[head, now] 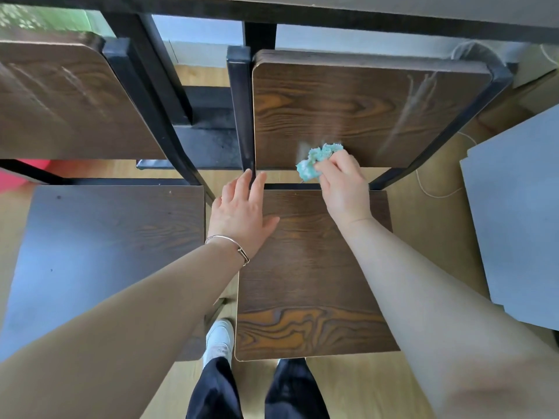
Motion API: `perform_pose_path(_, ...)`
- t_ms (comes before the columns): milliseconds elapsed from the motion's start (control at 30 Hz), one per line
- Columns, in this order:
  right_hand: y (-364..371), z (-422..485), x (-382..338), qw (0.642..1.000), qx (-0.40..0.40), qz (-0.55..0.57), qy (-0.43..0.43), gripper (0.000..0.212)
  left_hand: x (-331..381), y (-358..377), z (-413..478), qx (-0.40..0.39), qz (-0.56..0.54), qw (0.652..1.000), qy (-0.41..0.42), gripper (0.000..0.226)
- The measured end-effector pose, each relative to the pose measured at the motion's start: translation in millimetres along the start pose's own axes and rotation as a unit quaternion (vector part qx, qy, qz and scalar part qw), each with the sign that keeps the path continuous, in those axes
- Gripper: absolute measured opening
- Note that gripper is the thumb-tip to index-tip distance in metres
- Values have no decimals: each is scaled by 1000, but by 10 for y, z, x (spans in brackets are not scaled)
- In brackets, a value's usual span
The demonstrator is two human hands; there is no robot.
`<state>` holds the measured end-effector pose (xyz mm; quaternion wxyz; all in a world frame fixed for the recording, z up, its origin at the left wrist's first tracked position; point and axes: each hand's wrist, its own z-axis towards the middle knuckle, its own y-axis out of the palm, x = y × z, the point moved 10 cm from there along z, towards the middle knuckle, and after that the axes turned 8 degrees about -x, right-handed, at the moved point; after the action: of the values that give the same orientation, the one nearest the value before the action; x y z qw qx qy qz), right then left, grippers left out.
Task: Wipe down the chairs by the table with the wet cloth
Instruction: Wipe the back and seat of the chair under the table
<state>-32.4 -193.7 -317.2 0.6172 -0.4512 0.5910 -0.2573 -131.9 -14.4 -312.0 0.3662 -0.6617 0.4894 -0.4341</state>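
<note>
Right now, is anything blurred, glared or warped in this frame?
Head view: the cloth in the right hand is motion-smeared; bluish glare washes the left chair seat; the wide-angle lens bows the chair frames; the nearest forearm is soft.

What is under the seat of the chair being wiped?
A white shoe shows beside the near left corner of the seat, on the light wooden floor. The seat covers the other foot and everything else beneath.

The chair's backrest (pixel 363 110) and seat (pixel 311 267) are dark wood-grain panels with a smooth, faintly shiny face (pale streaks smear the backrest), set in a black painted metal frame (pixel 240 110). The cloth (pixel 317 160) is turquoise and fluffy, with a rough pile. The neighbouring seat (pixel 106 237) has a bluish gloss, and the floor (pixel 363 388) is pale, smooth wood.
</note>
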Motion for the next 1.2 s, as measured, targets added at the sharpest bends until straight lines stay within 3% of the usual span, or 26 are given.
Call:
perform_pose_path(167, -210, 9, -97, 999, 9, -17, -29, 33, 93, -61, -53, 2, 2, 1000, 3, 85)
perform_pose_path(300, -943, 2, -377, 992, 117, 18, -53, 28, 220, -207, -89, 12, 11, 1000, 11, 86)
perform_pose_path(400, -1535, -93, -735, 965, 217, -52, -136, 17, 338, -311, -109, 19, 17, 1000, 16, 86)
perform_pose_path(467, -1742, -87, -818, 955, 243, -62, -157, 18, 422, -360, -105, 23, 24, 999, 23, 86)
perform_pose_path(700, -1483, -80, -629, 957, 203, -91, -187, 23, 615, -339, -25, 29, 52, 998, 31, 85)
perform_pose_path(833, -782, -5, -95, 988, 97, -64, -105, 40, 595, -162, 7, 23, 59, 998, 20, 85)
perform_pose_path(967, -279, -66, 217, 994, 22, -89, -61, 17, 524, 7, 26, 7, 77, 997, 4, 85)
perform_pose_path(1100, -293, -161, 127, 987, 18, -129, -91, 23, 484, 41, 7, 2, 91, 996, -5, 84)
perform_pose_path(1200, -505, -102, 90, 991, 41, -93, -86, 20, 504, -29, -25, 5, 95, 995, -7, 83)
